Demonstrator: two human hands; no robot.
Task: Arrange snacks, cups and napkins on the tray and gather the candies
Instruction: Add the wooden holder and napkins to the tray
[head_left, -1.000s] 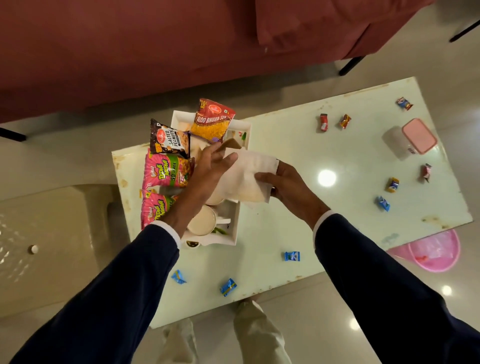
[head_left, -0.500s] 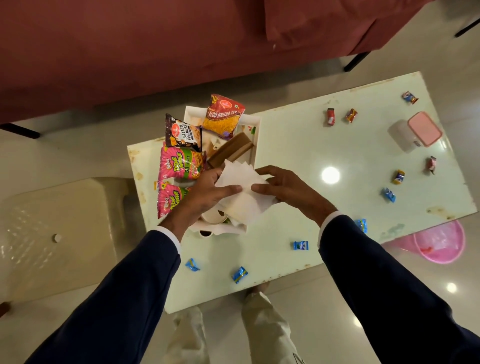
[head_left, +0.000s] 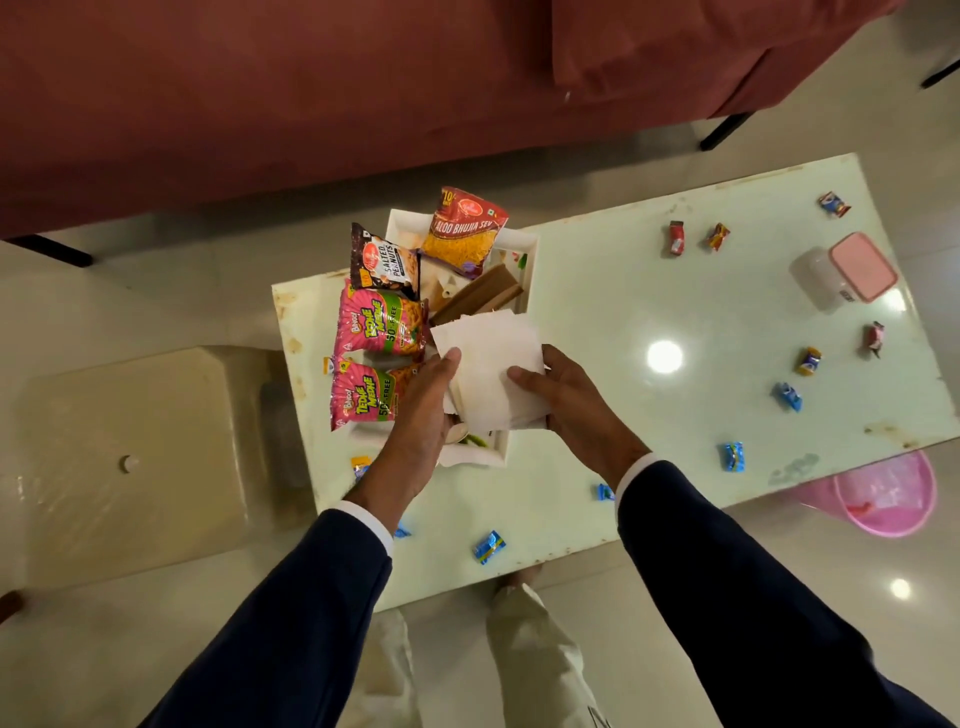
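Note:
A stack of white napkins (head_left: 491, 364) is held over the near end of the white tray (head_left: 530, 244). My left hand (head_left: 423, 415) grips its left edge and my right hand (head_left: 563, 397) grips its right edge. In the tray stand several snack packets: two pink ones (head_left: 379, 325), a dark peanut packet (head_left: 384, 260) and a red-and-yellow sev packet (head_left: 465, 231). A brown holder (head_left: 483, 296) lies behind the napkins. The cups are mostly hidden under my hands. Wrapped candies lie scattered on the table, such as a blue one (head_left: 488, 546) near the front edge and a red one (head_left: 675, 238) at the back.
The pale green table (head_left: 597, 291) carries a clear box with a pink lid (head_left: 852, 267) at the far right. A beige stool (head_left: 135, 457) stands left of the table, a pink bin (head_left: 888, 493) below its right end, and a maroon sofa (head_left: 311, 93) behind.
The napkins have been squared up into a flat stack between both hands and now sit nearer the tray's front end. The camera has shifted slightly.

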